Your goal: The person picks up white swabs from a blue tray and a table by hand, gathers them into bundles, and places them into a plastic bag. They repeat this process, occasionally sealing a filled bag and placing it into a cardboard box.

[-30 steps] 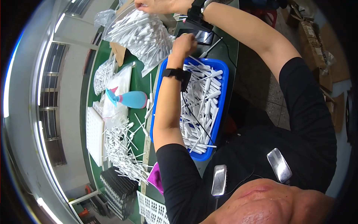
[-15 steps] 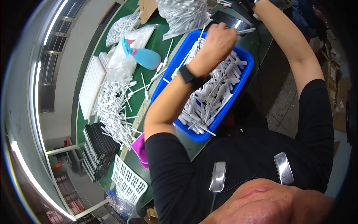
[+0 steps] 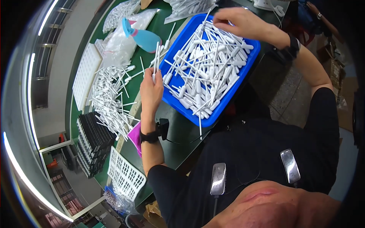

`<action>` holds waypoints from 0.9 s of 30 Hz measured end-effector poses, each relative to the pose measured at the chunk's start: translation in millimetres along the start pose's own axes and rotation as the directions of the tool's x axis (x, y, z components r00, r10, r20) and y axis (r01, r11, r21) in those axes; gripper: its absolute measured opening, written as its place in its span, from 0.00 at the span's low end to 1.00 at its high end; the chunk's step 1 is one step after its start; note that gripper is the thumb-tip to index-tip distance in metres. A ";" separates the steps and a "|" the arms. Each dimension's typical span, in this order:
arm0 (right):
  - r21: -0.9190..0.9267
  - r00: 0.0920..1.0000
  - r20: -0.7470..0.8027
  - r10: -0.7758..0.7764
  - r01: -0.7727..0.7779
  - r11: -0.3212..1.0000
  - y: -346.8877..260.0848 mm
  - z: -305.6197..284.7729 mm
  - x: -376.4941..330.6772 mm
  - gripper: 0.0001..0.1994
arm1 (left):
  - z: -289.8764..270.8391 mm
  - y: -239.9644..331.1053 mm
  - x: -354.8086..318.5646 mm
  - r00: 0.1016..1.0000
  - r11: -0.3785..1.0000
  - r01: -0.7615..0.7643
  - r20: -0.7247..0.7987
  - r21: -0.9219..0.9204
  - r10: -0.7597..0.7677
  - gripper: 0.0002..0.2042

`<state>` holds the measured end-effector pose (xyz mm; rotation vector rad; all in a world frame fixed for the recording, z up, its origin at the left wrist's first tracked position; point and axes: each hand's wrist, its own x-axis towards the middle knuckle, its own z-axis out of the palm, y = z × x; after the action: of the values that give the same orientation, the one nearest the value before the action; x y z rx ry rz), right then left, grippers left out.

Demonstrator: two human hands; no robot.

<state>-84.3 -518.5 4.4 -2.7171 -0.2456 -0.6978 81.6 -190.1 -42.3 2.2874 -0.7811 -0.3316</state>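
My left hand [image 3: 151, 93], beside the left edge of the blue plastic bin [image 3: 251, 60], is closed on a few white plastic droppers [image 3: 157, 57]. Their thin stems point upward from between thumb and fingers. Over the bin's far right corner hangs my right hand [image 3: 247, 24]. Its fingers are bent with a gap to the thumb, and nothing shows between them. Heaped in the bin are many white droppers [image 3: 205, 72], each with a thin stem and a fat bulb end; one sticks out over the near rim.
Left of the bin lie a pile of loose droppers [image 3: 110, 91], a blue spray bottle [image 3: 146, 40], clear bags [image 3: 119, 49], a white perforated tray [image 3: 86, 74], stacked black trays [image 3: 95, 138], a white slotted basket [image 3: 125, 174] and a purple cloth [image 3: 135, 136]. Another person's arm [image 3: 323, 17] shows far right.
My left hand has drawn back from over the bin to its left side, with droppers in it. My right hand has come from the far table edge to above the bin. The view shifted slightly.
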 end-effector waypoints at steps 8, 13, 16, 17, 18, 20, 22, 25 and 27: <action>-0.085 0.864 0.345 0.366 -0.359 0.929 5.5 19.0 -68.3 0.09 | 12.8 28.6 -76.1 0.997 1.000 0.018 0.081 -0.024 -0.016 0.14; -0.128 0.918 0.293 0.265 -0.237 0.963 -9.2 32.8 -72.4 0.09 | 24.9 32.0 -107.5 0.951 0.976 -0.156 0.288 0.149 0.108 0.17; -0.148 0.942 0.223 0.250 -0.221 0.964 0.2 44.4 -77.8 0.08 | 29.1 25.9 -116.6 0.901 0.911 -0.301 0.396 0.281 0.176 0.17; -0.133 0.955 0.174 0.242 -0.220 0.966 9.8 54.1 -84.0 0.08 | 28.8 24.7 -117.9 0.908 0.921 -0.284 0.384 0.266 0.169 0.17; -0.117 0.964 0.127 0.234 -0.220 0.968 14.6 61.8 -87.8 0.08 | 30.3 23.3 -119.5 0.914 0.932 -0.265 0.374 0.249 0.160 0.16; -0.149 0.967 0.130 0.220 -0.200 0.968 21.8 72.1 -92.2 0.08 | 30.1 22.6 -117.5 0.919 0.938 -0.258 0.358 0.233 0.164 0.16; -0.209 0.967 0.148 0.207 -0.174 0.962 29.9 71.8 -95.3 0.08 | 23.9 20.7 -107.5 0.956 0.955 -0.203 0.256 0.218 0.144 0.15; -0.121 0.952 0.018 0.304 -0.300 0.946 19.1 60.7 -88.0 0.08 | 17.6 16.8 -87.5 0.964 0.945 -0.241 0.170 0.223 0.206 0.14; -0.061 0.938 -0.040 0.346 -0.348 0.936 6.8 56.0 -78.0 0.08 | 13.7 14.0 -72.7 0.943 0.907 -0.333 0.108 0.257 0.315 0.14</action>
<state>-125.7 -511.8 -82.2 -2.7069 0.2655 -0.6481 12.3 -160.6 -41.5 2.3498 -1.2902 -0.1506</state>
